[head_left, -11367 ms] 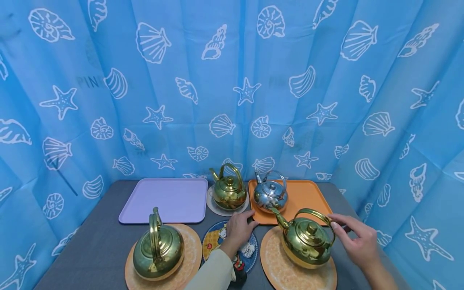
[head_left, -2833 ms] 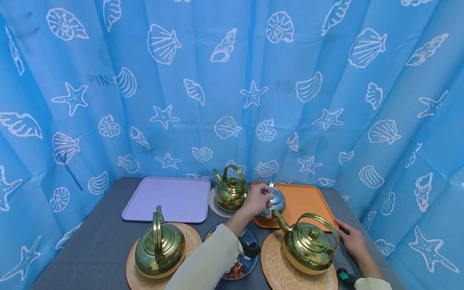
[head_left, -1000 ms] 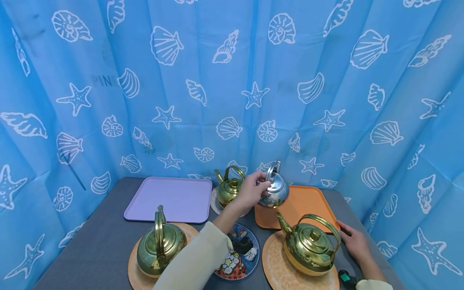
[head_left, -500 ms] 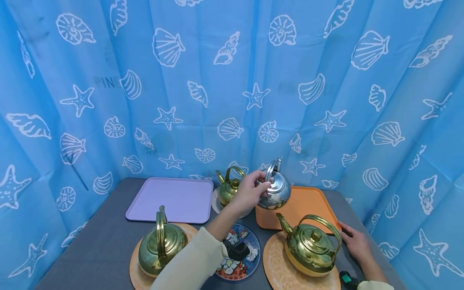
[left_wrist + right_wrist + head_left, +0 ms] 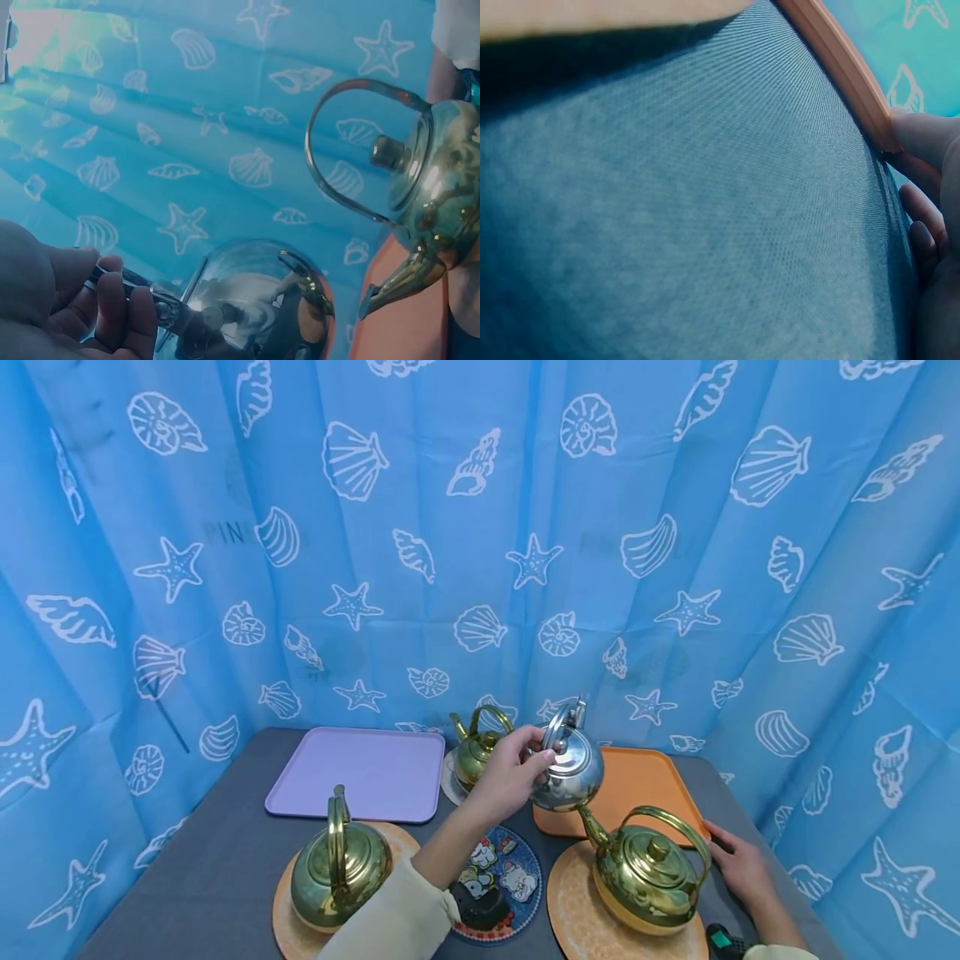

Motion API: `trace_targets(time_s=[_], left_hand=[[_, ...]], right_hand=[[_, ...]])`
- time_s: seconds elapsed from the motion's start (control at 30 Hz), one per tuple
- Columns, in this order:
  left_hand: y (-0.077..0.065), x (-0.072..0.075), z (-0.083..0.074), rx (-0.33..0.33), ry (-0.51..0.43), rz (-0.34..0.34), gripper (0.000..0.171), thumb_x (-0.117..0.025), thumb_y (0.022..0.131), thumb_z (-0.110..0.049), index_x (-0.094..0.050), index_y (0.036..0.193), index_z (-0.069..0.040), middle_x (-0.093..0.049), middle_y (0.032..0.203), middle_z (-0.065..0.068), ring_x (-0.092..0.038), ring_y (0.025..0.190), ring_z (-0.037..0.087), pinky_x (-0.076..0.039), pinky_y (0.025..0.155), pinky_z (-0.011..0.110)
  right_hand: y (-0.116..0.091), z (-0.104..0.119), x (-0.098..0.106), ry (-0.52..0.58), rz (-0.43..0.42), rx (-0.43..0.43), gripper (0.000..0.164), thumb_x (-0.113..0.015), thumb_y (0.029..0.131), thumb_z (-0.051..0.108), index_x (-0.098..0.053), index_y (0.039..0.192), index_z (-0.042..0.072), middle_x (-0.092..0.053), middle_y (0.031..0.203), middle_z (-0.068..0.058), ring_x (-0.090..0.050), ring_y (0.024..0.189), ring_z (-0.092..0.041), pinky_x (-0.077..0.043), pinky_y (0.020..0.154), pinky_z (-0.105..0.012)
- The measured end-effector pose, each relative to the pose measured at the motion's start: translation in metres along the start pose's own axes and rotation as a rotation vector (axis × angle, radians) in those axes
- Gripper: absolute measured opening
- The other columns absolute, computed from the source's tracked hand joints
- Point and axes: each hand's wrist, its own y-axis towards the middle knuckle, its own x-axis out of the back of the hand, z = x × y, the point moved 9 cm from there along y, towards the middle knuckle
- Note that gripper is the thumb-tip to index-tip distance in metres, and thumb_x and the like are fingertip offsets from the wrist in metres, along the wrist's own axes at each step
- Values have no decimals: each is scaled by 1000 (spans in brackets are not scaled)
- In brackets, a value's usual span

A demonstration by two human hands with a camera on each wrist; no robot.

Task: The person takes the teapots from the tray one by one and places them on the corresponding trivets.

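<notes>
My left hand (image 5: 513, 770) grips the arched handle of a silver kettle (image 5: 573, 777) and holds it tilted above an orange tray (image 5: 648, 777). In the left wrist view, my curled fingers (image 5: 112, 315) wrap that handle beside the shiny body. My right hand (image 5: 742, 864) is at the tray's right front corner. In the right wrist view, the thumb and a finger pinch the tray's rim (image 5: 855, 75). A gold kettle (image 5: 647, 877) stands between my hands on a round tan mat (image 5: 573, 893), its spout tip just below the silver kettle.
A smaller gold kettle (image 5: 474, 760) stands on a pale round mat behind my left hand. Another gold kettle (image 5: 341, 872) sits on a tan mat (image 5: 401, 839) at front left. A purple tray (image 5: 356, 772) lies behind it. A blue patterned round mat (image 5: 525, 881) lies under my left forearm.
My right hand has left the front gold kettle's handle for the tray corner. My left hand has taken the silver kettle's handle, lifted it off the tray, and lately brought it slightly nearer.
</notes>
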Motion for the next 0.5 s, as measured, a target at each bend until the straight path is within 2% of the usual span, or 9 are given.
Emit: trace_targets(time_s=[0.17, 0.27, 0.3, 0.4, 0.5], left_hand=[[-10, 3, -1, 3, 15, -6, 21, -55, 100, -12, -59, 116, 1, -55, 94, 5, -57, 75, 24, -53, 70, 45], [-16, 7, 0, 10, 22, -14, 21, -55, 100, -11, -60, 116, 0, -56, 94, 5, -55, 73, 21, -51, 62, 35], [-20, 8, -4, 13, 22, -17, 21, -54, 100, -10, -60, 117, 1, -55, 94, 5, -54, 73, 20, -49, 60, 31], [-29, 11, -10, 34, 37, -26, 20, -53, 100, -8, -60, 116, 2, -55, 92, 6, -55, 74, 27, -43, 56, 25], [-36, 14, -10, 42, 37, -31, 19, -53, 100, -7, -60, 115, 2, -54, 92, 6, -55, 76, 32, -42, 57, 24]], right_hand=[[-1, -1, 0, 3, 2, 8, 56, -50, 101, 29, -37, 143, -6, -29, 145, -36, -24, 131, -56, -23, 103, -66], [-1, -1, -1, 5, 4, 6, 57, -50, 101, 30, -36, 144, -6, -29, 145, -36, -24, 132, -56, -23, 104, -66], [0, -2, -1, 5, 5, 4, 57, -50, 101, 30, -36, 144, -6, -28, 145, -36, -24, 132, -56, -23, 104, -66], [0, -3, -1, -3, 10, 0, 59, -50, 101, 32, -36, 144, -5, -28, 145, -36, -23, 131, -56, -23, 103, -66], [1, -3, -2, -3, 17, -5, 59, -49, 102, 34, -35, 144, -5, -28, 145, -36, -23, 132, -56, -22, 103, -67]])
